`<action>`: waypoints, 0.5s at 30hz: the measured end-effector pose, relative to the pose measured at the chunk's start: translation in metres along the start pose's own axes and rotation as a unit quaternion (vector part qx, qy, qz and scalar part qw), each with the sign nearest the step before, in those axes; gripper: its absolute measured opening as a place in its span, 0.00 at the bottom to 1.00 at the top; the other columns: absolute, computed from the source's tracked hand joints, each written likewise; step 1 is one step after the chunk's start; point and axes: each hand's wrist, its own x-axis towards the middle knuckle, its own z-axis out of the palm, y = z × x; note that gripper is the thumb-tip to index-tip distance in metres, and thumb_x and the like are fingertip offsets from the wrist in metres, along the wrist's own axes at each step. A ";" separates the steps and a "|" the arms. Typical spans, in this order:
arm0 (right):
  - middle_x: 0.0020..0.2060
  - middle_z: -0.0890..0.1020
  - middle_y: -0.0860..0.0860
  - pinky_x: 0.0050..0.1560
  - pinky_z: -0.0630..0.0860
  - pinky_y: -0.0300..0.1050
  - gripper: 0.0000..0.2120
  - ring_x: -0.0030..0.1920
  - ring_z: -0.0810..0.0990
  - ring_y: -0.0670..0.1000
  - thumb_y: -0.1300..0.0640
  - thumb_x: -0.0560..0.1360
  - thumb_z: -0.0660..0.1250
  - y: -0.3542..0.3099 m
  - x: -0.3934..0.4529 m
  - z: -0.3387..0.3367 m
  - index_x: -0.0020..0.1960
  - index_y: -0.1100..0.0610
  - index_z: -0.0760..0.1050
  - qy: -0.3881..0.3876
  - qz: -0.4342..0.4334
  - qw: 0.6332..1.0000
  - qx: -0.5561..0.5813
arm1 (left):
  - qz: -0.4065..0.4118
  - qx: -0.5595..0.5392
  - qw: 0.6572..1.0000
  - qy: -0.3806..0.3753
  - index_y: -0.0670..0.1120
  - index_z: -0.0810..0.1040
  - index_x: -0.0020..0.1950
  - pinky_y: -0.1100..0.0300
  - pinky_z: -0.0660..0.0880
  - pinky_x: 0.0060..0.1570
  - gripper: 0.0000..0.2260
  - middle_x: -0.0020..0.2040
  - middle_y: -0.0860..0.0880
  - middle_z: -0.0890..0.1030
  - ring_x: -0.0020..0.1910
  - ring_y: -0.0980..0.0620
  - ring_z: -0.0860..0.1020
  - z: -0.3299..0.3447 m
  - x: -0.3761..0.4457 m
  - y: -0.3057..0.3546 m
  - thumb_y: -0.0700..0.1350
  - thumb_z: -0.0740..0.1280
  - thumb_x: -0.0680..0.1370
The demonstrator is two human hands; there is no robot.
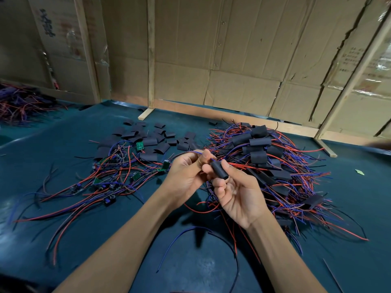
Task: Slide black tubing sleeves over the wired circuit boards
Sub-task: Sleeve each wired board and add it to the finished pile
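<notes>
My right hand [237,193] pinched a short black sleeve [219,169], matte and tube-shaped, above the dark green surface [190,267]. My left hand [186,172] pinched the blue wires [197,152] running into its far end; the board inside was hidden. Loose flat sleeves [148,136] lay beyond, bare green boards [139,146] with red and blue wires to the left, sleeved ones [259,144] piled to the right. Printing on the cardboard wall [239,49] was too blurred to read.
</notes>
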 end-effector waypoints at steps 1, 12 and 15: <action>0.48 0.84 0.63 0.28 0.80 0.37 0.19 0.28 0.79 0.45 0.57 0.76 0.67 0.000 0.000 0.000 0.63 0.68 0.77 -0.001 0.005 1.000 0.008 | -0.001 0.002 1.000 -0.003 0.37 0.77 0.47 0.62 0.77 0.37 0.11 0.31 0.52 0.78 0.32 0.56 0.78 0.000 0.000 0.000 0.46 0.66 0.76; 0.47 0.84 0.62 0.29 0.79 0.37 0.28 0.29 0.79 0.46 0.56 0.66 0.82 -0.001 0.001 -0.006 0.62 0.66 0.80 -0.046 0.016 0.999 0.004 | 0.004 0.042 0.999 -0.025 0.37 0.78 0.47 0.59 0.75 0.38 0.09 0.36 0.46 0.78 0.37 0.49 0.75 0.000 -0.004 0.001 0.44 0.66 0.76; 0.44 0.84 0.61 0.27 0.77 0.36 0.22 0.28 0.79 0.45 0.58 0.71 0.76 -0.001 0.001 -0.007 0.61 0.65 0.76 -0.030 0.008 0.999 -0.008 | -0.010 0.065 0.997 -0.045 0.38 0.78 0.49 0.56 0.73 0.39 0.07 0.35 0.47 0.78 0.38 0.47 0.75 -0.003 -0.005 0.002 0.42 0.67 0.76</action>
